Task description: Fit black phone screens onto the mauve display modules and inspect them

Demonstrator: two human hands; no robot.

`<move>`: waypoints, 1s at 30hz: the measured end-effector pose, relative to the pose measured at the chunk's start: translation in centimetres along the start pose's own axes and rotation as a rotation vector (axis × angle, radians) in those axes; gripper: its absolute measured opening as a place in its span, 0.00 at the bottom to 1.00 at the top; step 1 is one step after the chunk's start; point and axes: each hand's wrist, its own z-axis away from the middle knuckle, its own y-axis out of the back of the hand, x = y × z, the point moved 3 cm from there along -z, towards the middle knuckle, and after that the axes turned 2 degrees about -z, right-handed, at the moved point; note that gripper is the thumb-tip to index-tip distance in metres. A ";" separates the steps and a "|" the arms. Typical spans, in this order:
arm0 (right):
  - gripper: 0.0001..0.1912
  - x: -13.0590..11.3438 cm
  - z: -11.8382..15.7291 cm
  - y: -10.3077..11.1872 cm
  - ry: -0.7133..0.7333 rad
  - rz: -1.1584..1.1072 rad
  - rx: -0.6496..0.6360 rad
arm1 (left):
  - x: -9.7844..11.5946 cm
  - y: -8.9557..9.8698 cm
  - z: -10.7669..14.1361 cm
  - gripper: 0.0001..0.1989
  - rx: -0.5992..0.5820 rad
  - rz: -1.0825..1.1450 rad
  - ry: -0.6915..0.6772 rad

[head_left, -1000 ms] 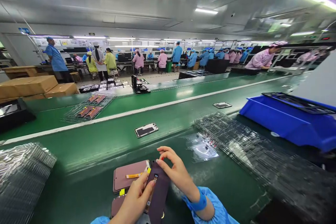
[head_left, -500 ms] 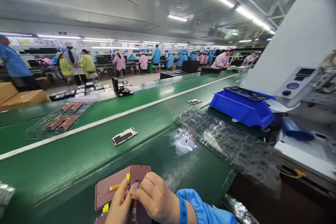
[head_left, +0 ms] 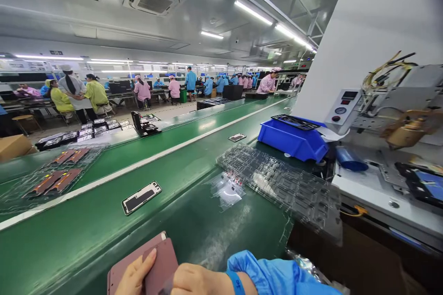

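My left hand point(head_left: 133, 277) grips a mauve phone panel point(head_left: 161, 262) at the bottom of the view, its thumb lying on the flat face. Behind it lies another mauve panel point(head_left: 129, 258), partly covered by the hand and the held one. At the lower edge of the held panel, my right hand point(head_left: 195, 280) is closed with its fingers curled in. The frame edge cuts off its fingertips, so what they pinch is hidden. A blue band and a blue sleeve point(head_left: 270, 274) show on that arm.
A phone frame point(head_left: 141, 197) lies on the green belt point(head_left: 194, 156); a smaller-looking one point(head_left: 237, 137) is farther off. Clear plastic trays point(head_left: 277, 179), small bags point(head_left: 226, 189) and a blue bin point(head_left: 294, 140) are at right, beside a machine point(head_left: 415, 101). Several people work behind.
The view has swung right, shifting the scene left. The orange flex cable and yellow tabs by my hands no longer show. My left thumb now rests on the held panel's plain face.
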 end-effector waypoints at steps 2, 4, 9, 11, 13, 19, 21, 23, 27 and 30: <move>0.17 -0.3 -0.5 3.0 -0.044 -0.058 -0.031 | 0.7 1.5 -0.7 0.23 0.059 0.026 0.036; 0.16 -0.3 -1.2 6.6 -0.048 -0.078 0.023 | 1.4 3.0 -1.3 0.23 0.108 0.035 0.071; 0.20 7.0 0.7 12.7 -0.604 -0.176 0.397 | 3.5 5.0 -1.3 0.13 0.232 0.058 -0.009; 0.21 12.5 3.8 13.2 -0.957 -0.097 0.405 | 4.2 4.9 -0.8 0.12 0.273 0.040 -0.031; 0.21 17.7 7.1 12.9 -1.103 -0.062 0.386 | 4.6 4.3 -0.3 0.11 0.262 0.044 -0.050; 0.13 25.3 15.4 9.2 -1.455 0.033 0.202 | 4.9 2.8 1.3 0.07 0.192 0.061 -0.065; 0.13 25.1 16.6 8.0 -1.493 0.048 0.183 | 5.1 2.6 1.7 0.08 0.184 0.064 -0.093; 0.14 24.5 16.9 7.2 -1.496 0.041 0.201 | 5.3 2.5 2.1 0.10 0.182 0.074 -0.109; 0.23 22.6 15.1 5.1 -1.438 -0.163 0.249 | 5.4 2.2 2.2 0.16 0.134 0.111 -0.127; 0.30 18.8 11.6 1.5 -1.336 -0.567 0.148 | 4.9 1.0 2.2 0.22 0.056 0.090 -0.157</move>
